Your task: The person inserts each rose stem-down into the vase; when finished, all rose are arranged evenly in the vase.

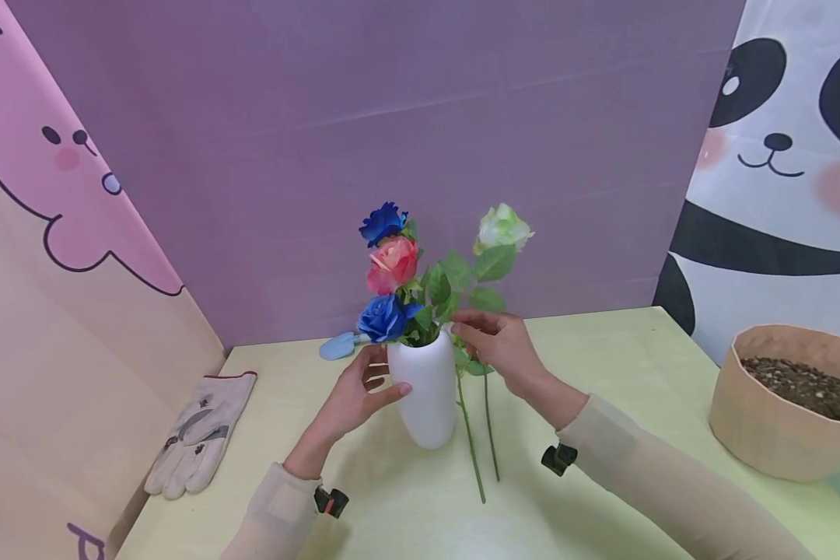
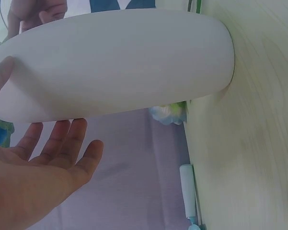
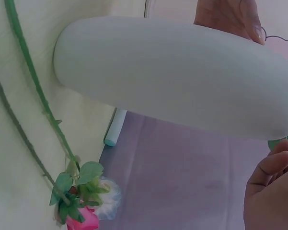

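A white vase (image 1: pixel 423 400) stands upright on the table. My left hand (image 1: pixel 355 393) holds its left side, with the thumb across the front and fingertips touching the wall in the left wrist view. Two blue roses (image 1: pixel 382 317) and a pink rose (image 1: pixel 393 265) lean left out of its mouth. At the right of the rim, my right hand (image 1: pixel 498 346) has its fingers curled and pinches the stem of a pale green-white rose (image 1: pixel 504 229) among the leaves. The pinched part of the stem is hidden by the fingers.
Two rose stems (image 1: pixel 470 435) lie on the table right of the vase; their pink bloom (image 3: pixel 84 219) and whitish bloom (image 3: pixel 108 199) show in the right wrist view. A light blue toy shovel (image 1: pixel 337 347) lies behind left, gloves (image 1: pixel 199 435) at left, and a soil-filled pot (image 1: pixel 770 412) at right.
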{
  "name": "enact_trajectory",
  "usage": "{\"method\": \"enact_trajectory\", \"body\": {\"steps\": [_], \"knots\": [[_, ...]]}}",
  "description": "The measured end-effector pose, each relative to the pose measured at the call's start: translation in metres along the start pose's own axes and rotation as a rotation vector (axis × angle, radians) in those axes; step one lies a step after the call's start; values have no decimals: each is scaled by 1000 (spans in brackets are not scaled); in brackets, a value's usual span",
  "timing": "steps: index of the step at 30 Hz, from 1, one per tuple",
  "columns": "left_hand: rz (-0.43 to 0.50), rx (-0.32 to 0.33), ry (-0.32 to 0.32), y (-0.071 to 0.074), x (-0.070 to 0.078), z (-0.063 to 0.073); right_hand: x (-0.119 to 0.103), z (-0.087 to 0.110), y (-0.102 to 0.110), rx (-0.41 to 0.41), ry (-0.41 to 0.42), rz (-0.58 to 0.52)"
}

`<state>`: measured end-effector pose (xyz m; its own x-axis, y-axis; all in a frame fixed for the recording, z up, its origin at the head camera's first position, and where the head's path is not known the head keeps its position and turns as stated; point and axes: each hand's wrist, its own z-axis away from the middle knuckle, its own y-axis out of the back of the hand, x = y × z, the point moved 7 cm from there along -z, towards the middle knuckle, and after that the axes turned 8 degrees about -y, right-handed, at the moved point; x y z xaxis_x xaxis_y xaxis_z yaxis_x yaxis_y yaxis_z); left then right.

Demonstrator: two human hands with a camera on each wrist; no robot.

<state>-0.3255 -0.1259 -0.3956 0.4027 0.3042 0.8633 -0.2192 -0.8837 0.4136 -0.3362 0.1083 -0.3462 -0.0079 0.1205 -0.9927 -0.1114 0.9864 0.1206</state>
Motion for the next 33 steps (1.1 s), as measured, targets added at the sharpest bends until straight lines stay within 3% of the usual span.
{"method": "enact_trajectory", "body": {"steps": [18,33], "knots": [[6,1,-5,0,2,1,42,-21,30,-11,-52,245],[12,-15,-18,0,3,1,94,-41,37,-54,-195,262]]}}
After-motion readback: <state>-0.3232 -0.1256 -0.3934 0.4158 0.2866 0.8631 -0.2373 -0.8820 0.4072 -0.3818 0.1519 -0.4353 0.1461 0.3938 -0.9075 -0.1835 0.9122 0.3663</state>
